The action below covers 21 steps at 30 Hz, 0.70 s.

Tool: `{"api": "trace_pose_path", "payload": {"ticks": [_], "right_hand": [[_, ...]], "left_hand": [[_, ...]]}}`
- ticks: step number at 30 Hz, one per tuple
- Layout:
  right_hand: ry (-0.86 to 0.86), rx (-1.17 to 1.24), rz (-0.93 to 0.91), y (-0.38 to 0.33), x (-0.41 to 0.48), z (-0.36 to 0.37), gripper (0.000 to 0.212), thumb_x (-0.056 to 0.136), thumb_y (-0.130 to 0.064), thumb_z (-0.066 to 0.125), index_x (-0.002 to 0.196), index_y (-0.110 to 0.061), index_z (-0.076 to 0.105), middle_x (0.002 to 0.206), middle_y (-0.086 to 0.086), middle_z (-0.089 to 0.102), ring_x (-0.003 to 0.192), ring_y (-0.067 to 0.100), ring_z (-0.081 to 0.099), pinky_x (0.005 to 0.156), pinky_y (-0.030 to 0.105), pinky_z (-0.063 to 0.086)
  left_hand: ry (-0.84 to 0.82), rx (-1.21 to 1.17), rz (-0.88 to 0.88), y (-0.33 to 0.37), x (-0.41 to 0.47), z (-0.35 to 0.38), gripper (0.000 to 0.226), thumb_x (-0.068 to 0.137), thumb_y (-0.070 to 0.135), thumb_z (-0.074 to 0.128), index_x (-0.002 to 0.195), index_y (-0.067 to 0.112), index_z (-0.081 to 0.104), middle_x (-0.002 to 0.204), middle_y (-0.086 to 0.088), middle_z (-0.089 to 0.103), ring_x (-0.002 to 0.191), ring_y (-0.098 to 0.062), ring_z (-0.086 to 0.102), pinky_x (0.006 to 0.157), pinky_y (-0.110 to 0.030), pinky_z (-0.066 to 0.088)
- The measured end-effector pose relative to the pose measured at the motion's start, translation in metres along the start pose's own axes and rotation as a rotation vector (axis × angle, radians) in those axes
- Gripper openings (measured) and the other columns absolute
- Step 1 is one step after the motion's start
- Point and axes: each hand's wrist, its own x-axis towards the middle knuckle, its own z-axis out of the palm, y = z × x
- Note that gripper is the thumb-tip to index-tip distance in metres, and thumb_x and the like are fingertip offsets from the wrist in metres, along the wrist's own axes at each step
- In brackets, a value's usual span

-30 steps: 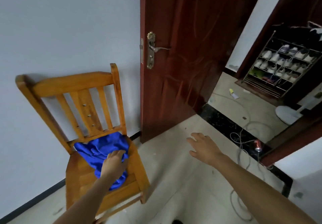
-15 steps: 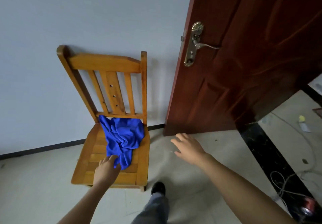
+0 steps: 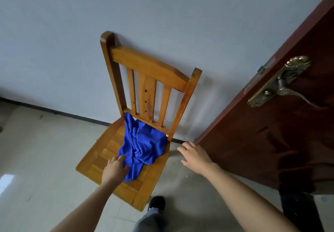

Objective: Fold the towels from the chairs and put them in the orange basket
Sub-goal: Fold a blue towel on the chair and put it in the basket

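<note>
Crumpled blue towel (image 3: 142, 146) on wooden chair (image 3: 101, 161).

The towel (image 3: 144, 145) lies on the chair (image 3: 148, 65), set against the wall (image 3: 162, 5), left of the door (image 3: 271, 141).

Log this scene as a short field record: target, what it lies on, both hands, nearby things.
target: crumpled blue cloth towel, unfolded
support: seat of orange-brown wooden slat-back chair
left hand: touches the towel's near edge; grip unclear
right hand: open, in the air beside the chair, empty
orange basket: not in view
nearby: dark red wooden door, right of the chair
</note>
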Motion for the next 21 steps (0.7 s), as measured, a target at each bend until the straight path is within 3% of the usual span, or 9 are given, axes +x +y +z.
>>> {"api": "trace_pose_path", "payload": {"ticks": [6, 14, 21], "right_hand": [[-0.082, -0.004, -0.163, 0.01, 0.04, 0.028, 0.039, 0.09, -0.025, 0.052, 0.126, -0.013, 0.044, 0.128, 0.009, 0.047, 0.121, 0.028, 0.041, 0.101, 0.038, 0.036], [-0.165, -0.015, -0.317, 0.04, 0.075, 0.045, 0.04, 0.091, -0.025, 0.051, 0.129, -0.013, 0.043, 0.132, 0.009, 0.045, 0.124, 0.027, 0.039, 0.1, 0.036, 0.036], [-0.228, -0.018, -0.389, 0.041, 0.122, 0.093, 0.043, 0.093, -0.022, 0.048, 0.135, -0.014, 0.039, 0.139, 0.006, 0.038, 0.13, 0.024, 0.034, 0.104, 0.034, 0.031]], "left_hand": [[0.018, -0.046, -0.145, 0.022, -0.004, 0.022, 0.045, 0.093, 0.028, 0.046, 0.137, 0.02, 0.041, 0.134, -0.005, 0.046, 0.125, -0.022, 0.041, 0.098, -0.031, 0.04], [0.097, -0.143, -0.322, 0.057, -0.03, 0.068, 0.042, 0.092, 0.027, 0.046, 0.134, 0.022, 0.044, 0.136, -0.002, 0.046, 0.125, -0.021, 0.041, 0.098, -0.028, 0.038], [0.1, -0.129, -0.4, 0.061, 0.002, 0.116, 0.046, 0.091, 0.029, 0.045, 0.137, 0.023, 0.039, 0.14, 0.003, 0.04, 0.128, -0.018, 0.037, 0.099, -0.026, 0.038]]}}
